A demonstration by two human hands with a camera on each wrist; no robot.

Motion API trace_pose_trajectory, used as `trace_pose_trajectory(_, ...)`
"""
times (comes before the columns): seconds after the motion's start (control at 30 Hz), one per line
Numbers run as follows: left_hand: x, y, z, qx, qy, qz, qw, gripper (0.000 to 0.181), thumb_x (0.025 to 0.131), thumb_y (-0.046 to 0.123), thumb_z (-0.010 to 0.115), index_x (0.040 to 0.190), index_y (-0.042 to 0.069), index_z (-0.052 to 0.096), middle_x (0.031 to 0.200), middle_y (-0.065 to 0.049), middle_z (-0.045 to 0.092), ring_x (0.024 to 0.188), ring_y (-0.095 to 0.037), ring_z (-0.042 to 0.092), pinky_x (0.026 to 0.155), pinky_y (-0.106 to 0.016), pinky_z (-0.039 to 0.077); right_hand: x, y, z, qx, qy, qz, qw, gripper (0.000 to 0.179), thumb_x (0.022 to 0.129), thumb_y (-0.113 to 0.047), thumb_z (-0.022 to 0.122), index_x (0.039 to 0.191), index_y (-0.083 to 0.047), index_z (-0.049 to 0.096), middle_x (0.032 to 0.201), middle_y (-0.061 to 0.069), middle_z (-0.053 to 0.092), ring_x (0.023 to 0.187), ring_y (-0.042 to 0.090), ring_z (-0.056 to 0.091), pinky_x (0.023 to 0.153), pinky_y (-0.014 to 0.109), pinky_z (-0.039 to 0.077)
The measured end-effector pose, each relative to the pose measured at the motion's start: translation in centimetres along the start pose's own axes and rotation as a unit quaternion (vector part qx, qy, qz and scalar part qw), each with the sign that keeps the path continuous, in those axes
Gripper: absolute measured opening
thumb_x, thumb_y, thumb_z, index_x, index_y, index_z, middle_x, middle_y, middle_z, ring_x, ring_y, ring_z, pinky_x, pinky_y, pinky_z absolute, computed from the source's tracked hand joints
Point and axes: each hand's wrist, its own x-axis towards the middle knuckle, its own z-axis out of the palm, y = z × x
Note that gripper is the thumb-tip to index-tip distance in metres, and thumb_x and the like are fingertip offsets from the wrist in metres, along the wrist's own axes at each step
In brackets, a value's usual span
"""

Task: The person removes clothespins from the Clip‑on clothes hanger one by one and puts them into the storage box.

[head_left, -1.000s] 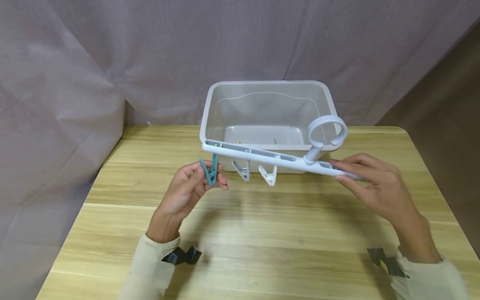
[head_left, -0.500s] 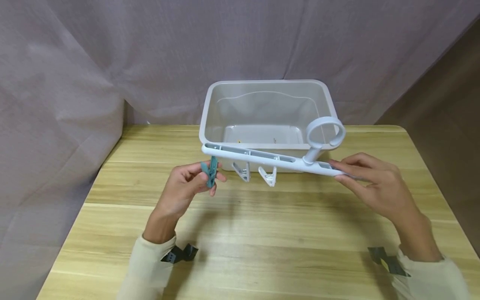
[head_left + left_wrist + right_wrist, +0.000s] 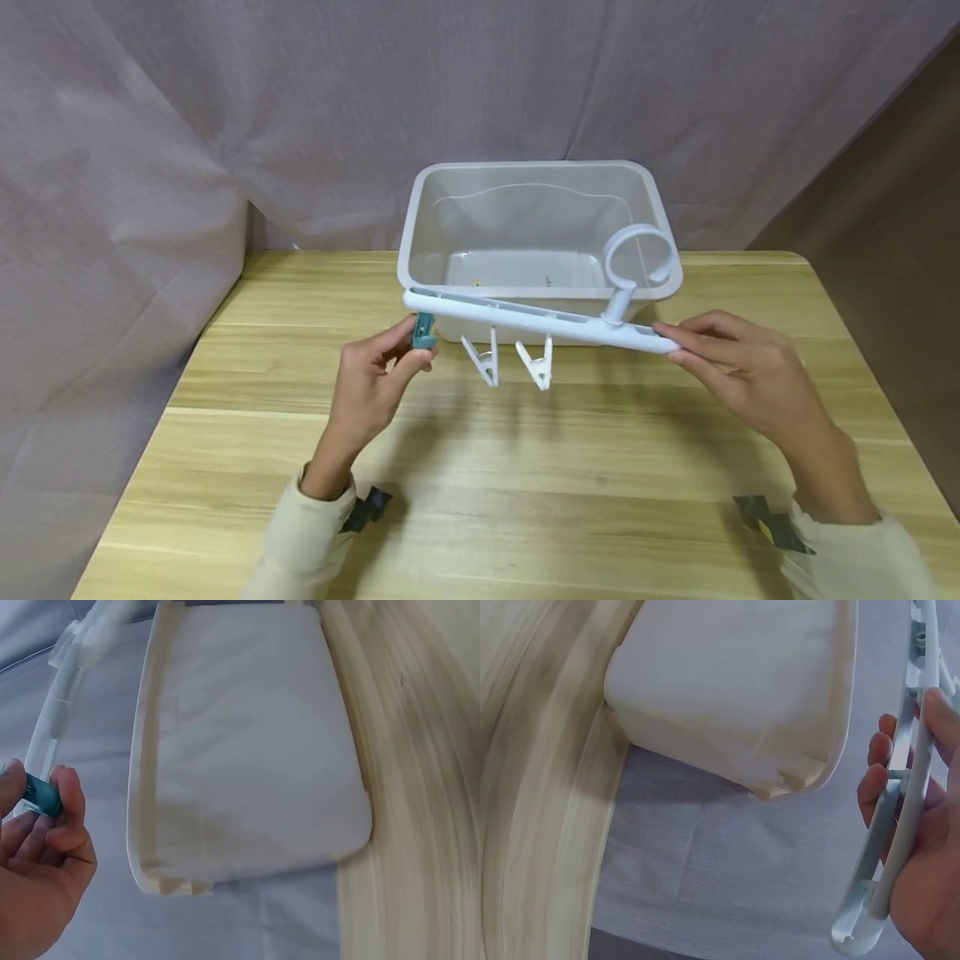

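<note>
My right hand [image 3: 750,367] grips the right end of a white clip hanger [image 3: 525,317], a long slotted bar with an open ring hook [image 3: 617,250] rising from it. At the bar's left end my left hand [image 3: 375,379] pinches a teal clip [image 3: 423,331] between thumb and fingers; its top is right at the bar's underside. Two white clips [image 3: 483,358] hang below the bar between the hands. In the left wrist view the teal clip [image 3: 43,796] shows between the fingertips. The right wrist view has the bar [image 3: 900,802] lying across the right palm.
Behind the hanger a whitish plastic bin [image 3: 540,171] stands on the wooden table [image 3: 525,500], with tiny bits on its floor. Grey cloth [image 3: 337,108] hangs behind the table.
My left hand has turned the teal clip, and its handles, spread apart before, are now squeezed together. The white clips swing slightly lower, and the ring hook has tilted a little leftward.
</note>
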Motion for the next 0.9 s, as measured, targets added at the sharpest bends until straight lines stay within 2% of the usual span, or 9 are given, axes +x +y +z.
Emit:
trace_pose_trajectory(0.13, -0.2, 0.0, -0.2, -0.034, 0.003, -0.020, 0.9992, 0.035, 0.088, -0.017, 0.065, 0.122, -0.014, 0.063, 0.088, -0.020, 0.072, 0.071, -0.016, 0.067, 0.066, -0.025, 0.056, 0.1, -0.2, 0.3, -0.004, 0.010, 0.002, 0.9999, 0.054, 0.099, -0.046, 0.060, 0.096, 0.004, 0.078, 0.082, 0.011, 0.069, 0.074, -0.002, 0.051, 0.060, 0.010, 0.038)
trace_pose_trajectory(0.3, -0.2, 0.0, -0.3, -0.078, 0.004, -0.022, 0.9967, 0.035, 0.087, -0.020, 0.064, 0.121, -0.013, 0.063, 0.092, -0.026, 0.070, 0.073, -0.017, 0.067, 0.067, -0.030, 0.057, 0.1, -0.4, 0.2, 0.004, 0.011, 0.009, 0.9999, 0.054, 0.098, -0.046, 0.061, 0.096, 0.005, 0.078, 0.082, 0.012, 0.069, 0.078, -0.003, 0.054, 0.062, 0.010, 0.039)
trace_pose_trajectory(0.47, -0.1, 0.0, -0.5, -0.128, 0.011, -0.028, 0.9913, 0.037, 0.084, -0.025, 0.062, 0.120, -0.015, 0.060, 0.093, -0.029, 0.069, 0.073, -0.017, 0.067, 0.069, -0.030, 0.056, 0.1, -0.4, 0.0, 0.019, 0.015, 0.013, 0.9996, 0.052, 0.097, -0.045, 0.063, 0.098, 0.005, 0.078, 0.086, 0.013, 0.070, 0.081, -0.002, 0.055, 0.063, 0.010, 0.038)
trace_pose_trajectory(0.73, -0.5, 0.1, -1.0, -0.172, 0.014, -0.067, 0.9826, 0.033, 0.085, -0.020, 0.065, 0.118, -0.018, 0.059, 0.096, -0.014, 0.071, 0.079, -0.019, 0.067, 0.072, -0.029, 0.056, 0.0, -0.3, -0.2, 0.047, 0.015, 0.017, 0.9987, 0.052, 0.095, -0.044, 0.066, 0.100, 0.006, 0.077, 0.087, 0.014, 0.069, 0.079, 0.000, 0.054, 0.062, 0.011, 0.038)
trace_pose_trajectory(0.9, -0.6, 0.0, -1.3, -0.181, 0.007, -0.076, 0.9805, 0.032, 0.086, -0.017, 0.068, 0.117, -0.018, 0.060, 0.097, -0.014, 0.071, 0.082, -0.020, 0.067, 0.073, -0.029, 0.056, 0.1, -0.5, -0.2, 0.052, 0.016, 0.018, 0.9983, 0.052, 0.095, -0.044, 0.066, 0.098, 0.008, 0.076, 0.086, 0.015, 0.069, 0.079, 0.001, 0.055, 0.063, 0.011, 0.039)
